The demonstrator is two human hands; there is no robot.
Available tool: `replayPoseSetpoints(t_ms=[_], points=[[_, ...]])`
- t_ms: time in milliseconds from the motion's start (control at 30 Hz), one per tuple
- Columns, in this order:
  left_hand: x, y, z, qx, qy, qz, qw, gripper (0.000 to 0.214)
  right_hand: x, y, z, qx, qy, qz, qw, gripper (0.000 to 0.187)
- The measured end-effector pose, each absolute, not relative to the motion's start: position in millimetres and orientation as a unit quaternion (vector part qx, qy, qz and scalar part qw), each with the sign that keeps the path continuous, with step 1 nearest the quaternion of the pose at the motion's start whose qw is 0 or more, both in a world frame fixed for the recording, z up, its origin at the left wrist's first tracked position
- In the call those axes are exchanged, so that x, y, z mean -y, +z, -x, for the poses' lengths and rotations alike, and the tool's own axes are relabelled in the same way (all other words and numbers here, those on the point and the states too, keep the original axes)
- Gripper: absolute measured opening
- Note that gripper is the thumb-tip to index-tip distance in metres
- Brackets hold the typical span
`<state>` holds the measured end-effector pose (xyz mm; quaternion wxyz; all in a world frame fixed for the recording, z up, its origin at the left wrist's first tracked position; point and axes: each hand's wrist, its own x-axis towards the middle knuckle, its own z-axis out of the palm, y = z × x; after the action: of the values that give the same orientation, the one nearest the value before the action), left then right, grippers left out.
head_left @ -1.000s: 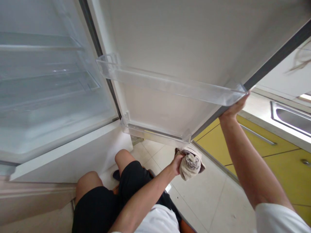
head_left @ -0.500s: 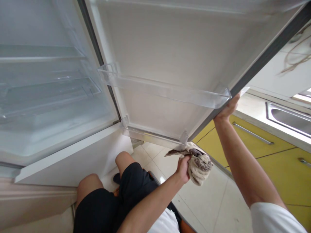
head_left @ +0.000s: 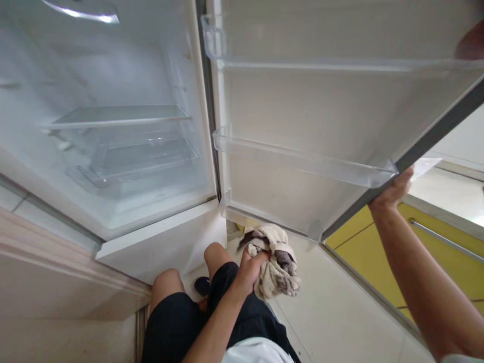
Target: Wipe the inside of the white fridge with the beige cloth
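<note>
My left hand is closed around a bunched cloth, beige with dark brown patches. It hangs above my lap, near the lowest rack of the open refrigerator door. Clear plastic racks cross the inside of that door, among them a middle rack. My right hand grips the dark outer edge of the door, with most of its fingers hidden behind it.
To the left lies the refrigerator's interior, with a glass shelf and a clear tray. Yellow cabinets with a pale countertop stand at the right. My knees are close to the white lower front.
The view has swung left, showing more of the refrigerator's interior. My left hand has drawn the cloth away from the door's lower outer corner toward my lap. My right hand keeps hold of the door edge.
</note>
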<state>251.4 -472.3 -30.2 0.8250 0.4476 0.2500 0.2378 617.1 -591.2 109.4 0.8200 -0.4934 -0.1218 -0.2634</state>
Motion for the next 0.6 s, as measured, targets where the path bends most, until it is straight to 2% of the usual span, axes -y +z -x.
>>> replayPoseSetpoints(t_ms=[200, 333, 467, 600], points=[[423, 2, -203, -0.234, 0.084, -0.785, 0.567, 0.023, 592, 104, -595, 0.039, -0.204, 0.506, 0.837, 0.038], [423, 13, -185, -0.243, 0.083, -0.875, 0.411, 0.018, 605, 83, -568, -0.029, -0.202, 0.499, 0.842, 0.042], [425, 31, -170, -0.257, 0.100, -0.882, 0.381, 0.023, 624, 50, -527, -0.109, -0.235, 0.456, 0.851, 0.038], [422, 52, -161, -0.237, 0.118, -0.885, 0.384, 0.026, 627, 16, -471, -0.056, -0.148, 0.454, 0.877, 0.031]])
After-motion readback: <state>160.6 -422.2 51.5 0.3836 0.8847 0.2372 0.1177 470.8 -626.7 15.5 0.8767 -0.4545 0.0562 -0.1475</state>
